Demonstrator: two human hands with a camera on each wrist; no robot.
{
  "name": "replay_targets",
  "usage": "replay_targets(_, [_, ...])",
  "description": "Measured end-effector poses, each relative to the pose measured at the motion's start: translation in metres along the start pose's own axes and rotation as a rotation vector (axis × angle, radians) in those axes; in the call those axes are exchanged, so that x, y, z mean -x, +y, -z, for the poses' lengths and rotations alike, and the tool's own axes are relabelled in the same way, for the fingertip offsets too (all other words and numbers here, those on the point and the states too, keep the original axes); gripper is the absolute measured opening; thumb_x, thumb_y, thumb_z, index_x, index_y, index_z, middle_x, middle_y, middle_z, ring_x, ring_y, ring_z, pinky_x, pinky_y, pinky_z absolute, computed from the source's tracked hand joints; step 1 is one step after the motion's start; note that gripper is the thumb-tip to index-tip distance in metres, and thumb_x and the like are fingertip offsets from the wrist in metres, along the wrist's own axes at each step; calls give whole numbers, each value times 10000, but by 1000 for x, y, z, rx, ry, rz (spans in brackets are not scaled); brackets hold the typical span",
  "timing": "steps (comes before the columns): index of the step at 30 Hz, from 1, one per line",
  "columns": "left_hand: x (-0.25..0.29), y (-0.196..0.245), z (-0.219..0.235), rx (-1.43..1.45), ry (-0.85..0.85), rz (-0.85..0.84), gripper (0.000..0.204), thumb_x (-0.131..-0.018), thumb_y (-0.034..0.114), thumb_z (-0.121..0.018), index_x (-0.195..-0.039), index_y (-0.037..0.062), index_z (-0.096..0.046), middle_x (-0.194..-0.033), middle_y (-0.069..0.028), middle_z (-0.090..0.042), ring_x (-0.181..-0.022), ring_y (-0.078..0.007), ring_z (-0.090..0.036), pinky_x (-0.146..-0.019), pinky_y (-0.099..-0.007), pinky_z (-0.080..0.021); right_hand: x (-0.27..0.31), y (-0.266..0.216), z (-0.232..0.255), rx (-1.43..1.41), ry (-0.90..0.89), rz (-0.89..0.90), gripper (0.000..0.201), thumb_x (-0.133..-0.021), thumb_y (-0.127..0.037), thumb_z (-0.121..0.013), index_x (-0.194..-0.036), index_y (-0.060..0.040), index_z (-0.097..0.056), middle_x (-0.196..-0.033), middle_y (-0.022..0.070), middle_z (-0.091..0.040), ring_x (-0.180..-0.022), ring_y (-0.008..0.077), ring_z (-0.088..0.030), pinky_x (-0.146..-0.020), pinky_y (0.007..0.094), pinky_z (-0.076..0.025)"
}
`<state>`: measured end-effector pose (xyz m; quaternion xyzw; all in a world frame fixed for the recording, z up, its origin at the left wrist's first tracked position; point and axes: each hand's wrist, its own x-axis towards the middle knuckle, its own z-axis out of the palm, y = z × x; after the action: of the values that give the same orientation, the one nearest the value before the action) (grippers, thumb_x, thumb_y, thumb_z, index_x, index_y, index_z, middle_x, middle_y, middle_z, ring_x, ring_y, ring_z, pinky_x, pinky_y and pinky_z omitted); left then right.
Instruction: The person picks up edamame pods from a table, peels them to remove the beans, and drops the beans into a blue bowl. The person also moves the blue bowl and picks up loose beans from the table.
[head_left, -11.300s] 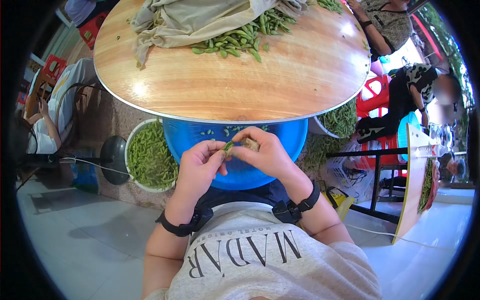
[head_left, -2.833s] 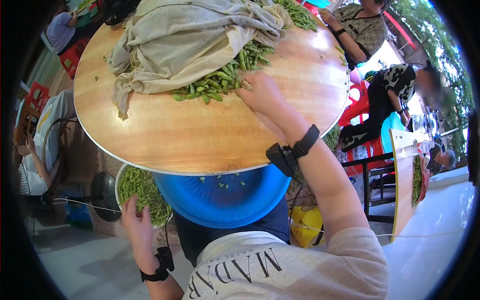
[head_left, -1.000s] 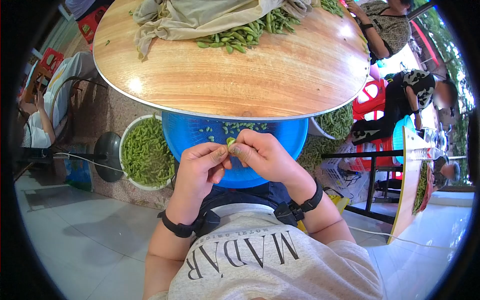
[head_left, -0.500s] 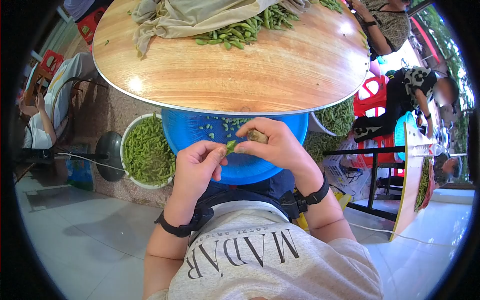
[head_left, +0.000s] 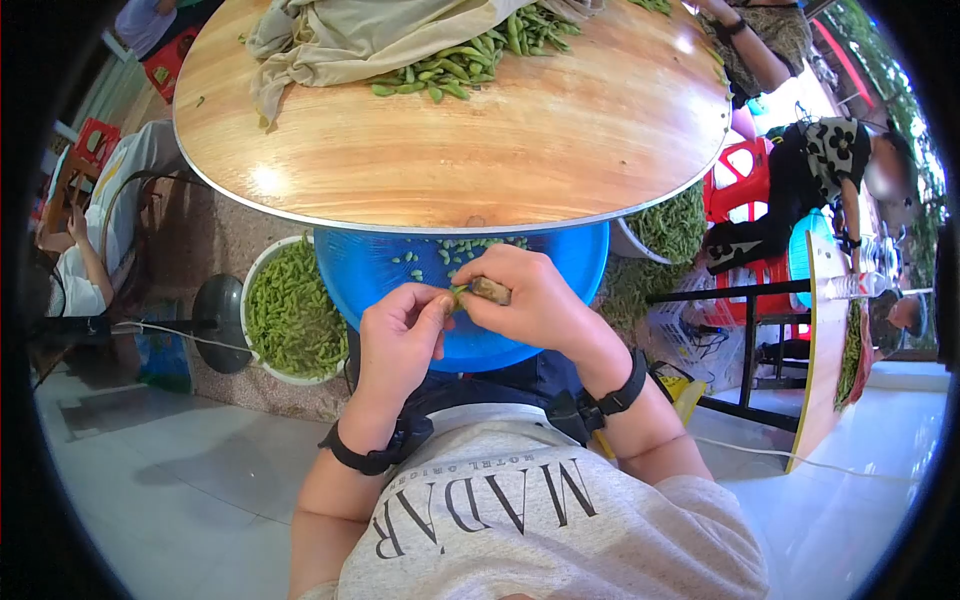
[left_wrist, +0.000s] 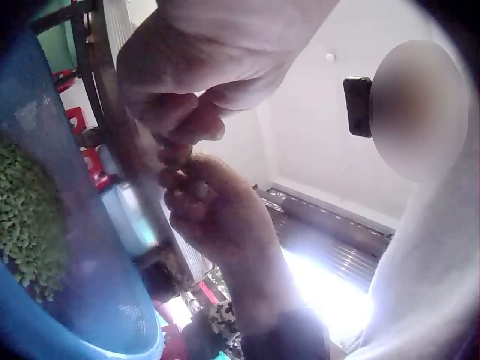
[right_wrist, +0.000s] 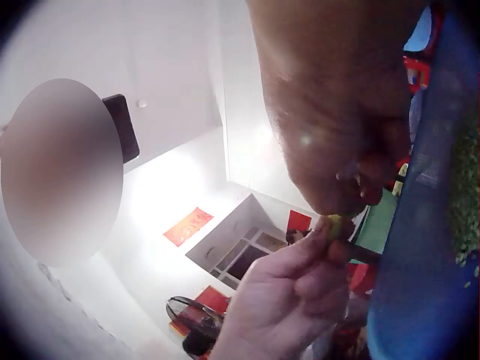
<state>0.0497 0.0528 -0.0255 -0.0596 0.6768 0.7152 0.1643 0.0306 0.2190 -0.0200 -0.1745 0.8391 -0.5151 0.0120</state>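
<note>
Both hands meet over a blue basin [head_left: 345, 275]. My left hand [head_left: 393, 338] pinches one end of a small green edamame pod [head_left: 459, 291] between thumb and index finger. From the other side my right hand [head_left: 530, 300] pinches the same pod, which its fingers mostly cover. A brownish object or covering [head_left: 491, 290] shows at the right hand's curled fingers; I cannot tell which it is. In the right wrist view a bit of the green pod [right_wrist: 335, 226] shows between the fingertips. Pale green shelled beans [head_left: 445, 252] lie in the basin.
Above the basin, the round wooden table [head_left: 450, 160] carries a heap of pods [head_left: 440, 72] under a beige cloth [head_left: 370, 40]. A white tub [head_left: 250, 300] full of pods stands left; more pods [head_left: 668, 225] fill a tub at right. Seated people are at both sides.
At 2.8 s ago the right hand was at the table's pods and the left hung near the white tub. Both came back over the basin; the right fingers have now closed nearer the left.
</note>
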Motion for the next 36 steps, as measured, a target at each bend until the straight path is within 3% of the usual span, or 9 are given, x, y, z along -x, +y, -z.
replay_targets(9, [-11, 3, -2, 123, -21, -43, 105, -848, 69, -535, -793, -5, -583, -612, -33, -552, -437, -54, -436, -387, -182, -330, -1, -14, 1, -151, 9, -222, 175, -700, -119, -709, -776, -22, -585, -669, 40, -563, -615, 89, -495, -552, 239, -414])
replay_targets(11, [-13, 4, -3, 155, -33, -32, 105, -846, 65, -538, -786, -9, -584, -619, -38, -559, -445, -61, -454, -390, -192, -346, 0, -12, 1, -152, -16, -238, 209, -687, -159, -705, -768, -14, -578, -660, 93, -570, -587, 159, -529, -547, 283, -431])
replay_targets(17, [3, 11, -2, -229, 1, -266, 93, -844, 42, -532, -826, -27, -592, -613, -43, -560, -460, -69, -483, -413, -201, -382, -4, -7, 3, -323, -165, -361, 152, -698, -99, -639, -801, -18, -561, -667, 9, -526, -626, 55, -458, -535, 219, -394])
replay_targets(20, [7, 13, 7, -425, 42, -429, 80, -821, 4, -542, -859, -24, -605, -656, -52, -586, -478, -72, -494, -429, -204, -393, -8, -15, 2, -175, -122, -324, 151, -695, -81, -604, -826, -10, -577, -683, 54, -545, -632, 117, -518, -566, 251, -424])
replay_targets(23, [12, 13, 39, -585, 201, -493, 92, -794, -14, -564, -873, -14, -611, -694, -54, -592, -546, -90, -520, -487, -216, -418, -16, -22, 23, 159, -127, 32, 179, -684, -64, -572, -854, -13, -599, -725, 115, -561, -676, 226, -566, -613, 301, -449])
replay_targets(24, [14, 18, 58, -607, 266, -463, 106, -777, -17, -580, -879, -12, -612, -724, -58, -594, -586, -100, -533, -518, -221, -428, -24, -30, 36, 181, -122, 13, 176, -689, -109, -546, -828, -14, -596, -788, 210, -558, -800, 367, -543, -691, 410, -450])
replay_targets(29, [17, 18, 127, -1044, 661, -206, 299, -732, -17, -609, -1028, -10, -569, -849, -79, -585, -677, -125, -546, -565, -225, -431, -117, 7, 63, 542, 121, 44, 241, -713, -197, -603, -867, -12, -618, -805, 203, -577, -779, 346, -564, -692, 402, -449])
replay_targets(32, [12, 24, 125, -794, 563, -321, 287, -746, 25, -621, -1029, 6, -576, -895, -100, -589, -629, -129, -546, -568, -251, -458, -163, 40, 57, 653, 155, -8, 278, -702, -233, -611, -866, -8, -612, -840, 218, -581, -805, 374, -554, -707, 422, -444])
replay_targets(36, [3, 39, 101, -350, 397, -98, 189, -795, 9, -570, -981, -21, -588, -825, -45, -614, -573, -53, -510, -499, -197, -423, -168, 50, 56, 571, 197, 10, 286, -674, -231, -623, -851, -6, -603, -821, 206, -588, -787, 348, -565, -697, 399, -451])
